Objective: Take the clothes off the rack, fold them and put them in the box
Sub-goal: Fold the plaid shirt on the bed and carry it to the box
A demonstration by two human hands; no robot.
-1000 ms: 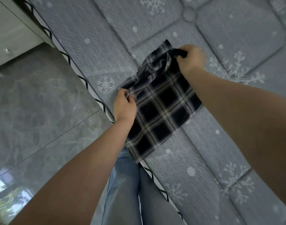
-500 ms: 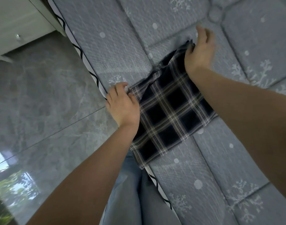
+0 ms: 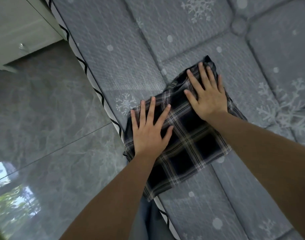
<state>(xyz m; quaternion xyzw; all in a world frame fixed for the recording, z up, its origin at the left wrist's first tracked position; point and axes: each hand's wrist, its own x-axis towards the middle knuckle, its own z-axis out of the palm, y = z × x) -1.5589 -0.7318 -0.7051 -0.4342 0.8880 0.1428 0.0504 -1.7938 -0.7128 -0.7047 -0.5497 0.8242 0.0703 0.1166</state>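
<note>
We see the mattress [image 3: 191, 40] filling the upper right of the frame, plaid garment [image 3: 188, 144] folded at its edge, frame centre. Left hand [image 3: 148, 134] and right hand [image 3: 207, 99] press it flat, fingers spread wide. Folding looks nearly done; no box or rack in view, so boxing remains.

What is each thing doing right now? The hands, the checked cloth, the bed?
Left hand: flat, fingers spread, pressing on the cloth.
Right hand: flat, fingers spread, pressing on the cloth.
Cloth: folded, lying on the mattress edge, near corner hanging over.
Mattress: bare, quilted.
</note>
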